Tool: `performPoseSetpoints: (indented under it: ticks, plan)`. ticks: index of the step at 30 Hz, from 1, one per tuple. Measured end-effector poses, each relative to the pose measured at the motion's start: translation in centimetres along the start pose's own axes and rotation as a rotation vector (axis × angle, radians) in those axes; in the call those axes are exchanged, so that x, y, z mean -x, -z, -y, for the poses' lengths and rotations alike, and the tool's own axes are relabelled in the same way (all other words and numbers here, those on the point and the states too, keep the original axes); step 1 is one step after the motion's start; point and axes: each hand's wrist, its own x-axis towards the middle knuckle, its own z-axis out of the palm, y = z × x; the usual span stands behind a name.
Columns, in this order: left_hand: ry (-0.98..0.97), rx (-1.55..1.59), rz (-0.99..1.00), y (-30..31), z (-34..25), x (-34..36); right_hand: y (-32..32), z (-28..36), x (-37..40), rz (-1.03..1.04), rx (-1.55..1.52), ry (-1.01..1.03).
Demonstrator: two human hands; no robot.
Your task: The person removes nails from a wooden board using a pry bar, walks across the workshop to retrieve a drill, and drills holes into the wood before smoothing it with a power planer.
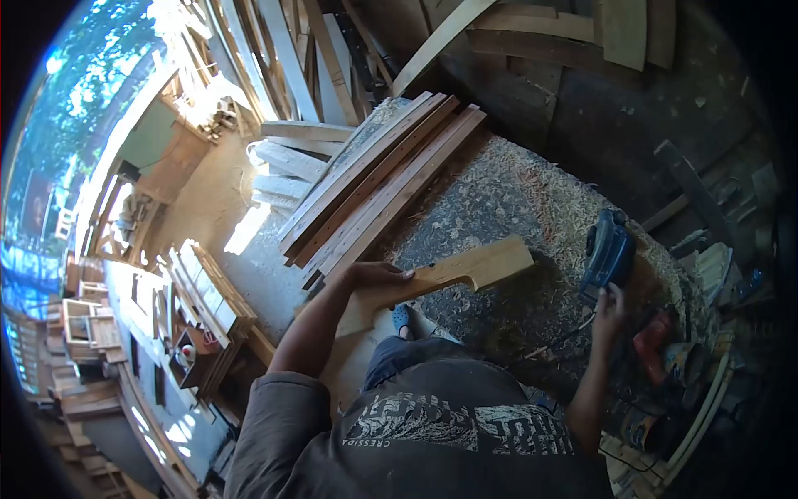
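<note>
The left hand (376,279) grips the board (465,268) by its end, apparently steadying it over the worktop (499,200); the right hand (609,306) touches the planer (607,249), its grip unclear.

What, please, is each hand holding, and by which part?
The left hand holds a wooden board near its nearer end, gripped across its edge. The right hand rests on the near end of a blue power planer; its grip is unclear.
</note>
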Motion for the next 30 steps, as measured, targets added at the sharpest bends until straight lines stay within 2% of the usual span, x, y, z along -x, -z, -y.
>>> performPoseSetpoints:
  ticks: [1,3,5,7,9,11,13,15,17,19,20,24,25,26,27,28,29,30]
  plan:
    - [0.009,0.007,-0.006,-1.0,0.4,0.2,-1.3,1.1,-0.2,0.061,-0.061,0.062]
    - [0.027,0.305,0.088,-2.6,1.3,0.5,-3.5,3.5,0.2,0.133,-0.125,0.123]
    - [0.012,0.311,0.049,-3.9,2.7,0.4,-5.4,5.8,0.8,0.372,-0.294,0.070]
    - [-0.035,0.297,-0.066,-5.0,4.3,0.5,-6.7,7.7,1.8,0.495,-0.352,0.064]
    - [-0.059,0.354,-0.085,-5.4,5.1,2.1,-7.9,8.8,3.1,0.530,-0.415,0.113]
    - [-0.094,0.408,-0.116,-5.7,5.8,3.6,-8.6,9.7,4.0,0.683,-0.397,0.052]
    - [-0.218,0.195,-0.451,-6.5,7.2,5.0,-9.8,9.8,5.2,0.707,-0.375,0.084]
    - [-0.209,0.124,-0.542,-6.8,8.3,6.4,-10.3,11.3,6.5,0.790,-0.396,0.027]
    - [-0.117,0.066,-0.785,-7.1,9.0,7.5,-11.9,11.2,7.3,0.830,-0.442,0.003]
    - [-0.120,0.077,-0.803,-6.5,9.2,7.6,-12.6,11.4,7.7,0.840,-0.391,-0.004]
    - [-0.132,0.096,-0.849,-6.1,9.4,7.2,-12.7,11.2,7.3,0.821,-0.384,-0.019]
    - [-0.164,0.166,-0.927,-4.7,8.7,3.5,-10.5,8.4,2.1,0.374,-0.155,0.026]
    - [-0.181,0.166,-0.913,-4.2,7.7,2.3,-9.4,6.2,-0.1,0.160,0.057,0.250]
    - [-0.164,0.179,-0.904,-3.8,6.3,1.0,-7.5,5.8,-2.3,0.091,0.174,0.181]
    - [-0.149,0.189,-0.897,-3.6,4.9,-0.3,-6.9,3.7,-4.4,-0.006,0.158,0.078]
    - [-0.222,0.203,-0.914,-3.7,4.2,-2.4,-6.6,1.0,-6.6,-0.105,0.139,-0.021]
    - [-0.211,0.230,-0.893,-3.5,2.7,-4.1,-6.2,-1.1,-8.3,-0.117,0.151,-0.021]
    - [-0.219,0.312,-0.852,-3.4,1.2,-5.9,-5.9,-3.0,-10.0,-0.130,0.293,-0.053]
